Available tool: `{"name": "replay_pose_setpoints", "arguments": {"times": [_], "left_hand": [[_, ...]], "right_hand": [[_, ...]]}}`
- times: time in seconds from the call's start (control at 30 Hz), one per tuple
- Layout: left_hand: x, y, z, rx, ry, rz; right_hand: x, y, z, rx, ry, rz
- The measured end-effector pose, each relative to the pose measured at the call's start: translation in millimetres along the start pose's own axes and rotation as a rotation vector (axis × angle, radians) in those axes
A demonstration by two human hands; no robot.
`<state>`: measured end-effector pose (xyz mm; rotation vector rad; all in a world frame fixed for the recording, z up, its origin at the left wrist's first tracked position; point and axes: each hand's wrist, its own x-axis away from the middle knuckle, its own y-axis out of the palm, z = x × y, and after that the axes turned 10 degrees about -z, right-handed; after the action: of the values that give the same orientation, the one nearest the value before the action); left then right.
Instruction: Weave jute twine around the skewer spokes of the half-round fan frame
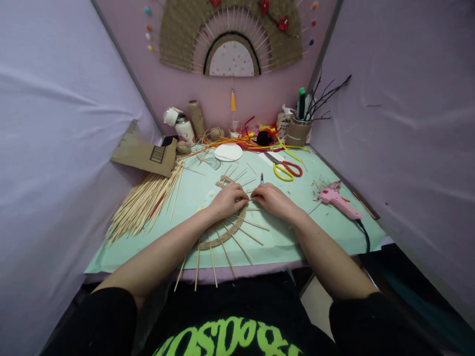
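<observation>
A curved band of brown twine [236, 228] is woven across thin wooden sticks [212, 264] that fan outward, several of them past the table's front edge. My left hand [227, 200] lies over the band, its thumb and fingers closed on the band's right part. Close beside it, my right hand [273, 200] is pinched at the outer edge of the same band, where a bit of twine shows between the fingertips. Both hands hide part of the weave. Just beyond my right hand a small dark pen-like tip [261, 178] sticks up.
Scissors [284, 170] and a white oval disc [228, 152] lie behind my hands. At the right rests a pink glue gun [339, 201] with a cord. A stick bundle [139, 205] and cardboard [144, 154] occupy the left. Fabric walls enclose both sides.
</observation>
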<state>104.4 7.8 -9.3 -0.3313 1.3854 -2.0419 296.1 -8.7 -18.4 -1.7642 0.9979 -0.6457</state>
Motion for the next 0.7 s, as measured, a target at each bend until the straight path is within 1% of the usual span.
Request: {"name": "replay_pose_setpoints", "arguments": {"times": [0.17,0.3,0.43,0.53,0.7], "left_hand": [[1.3,0.1,-1.6,-0.064,0.039,-0.03],[7.3,-2.5,0.0,-0.145,0.094,-0.076],[14.3,-4.1,1.9,-0.184,0.114,-0.105],[18.0,-3.3,2.1,-0.203,0.131,-0.112],[20.4,-0.6,1.2,-0.211,0.151,-0.101]], "right_hand": [[-1.6,1.1,-4.0,0.017,-0.001,-0.023],[-3.1,3.0,-3.6,0.018,-0.006,-0.017],[-4.4,3.2,-1.5,0.003,0.007,-0.033],[-6.2,-0.6,-0.2,-0.023,0.019,-0.062],[-15.7,-14.1,-4.3,-0.049,0.063,-0.119]]}}
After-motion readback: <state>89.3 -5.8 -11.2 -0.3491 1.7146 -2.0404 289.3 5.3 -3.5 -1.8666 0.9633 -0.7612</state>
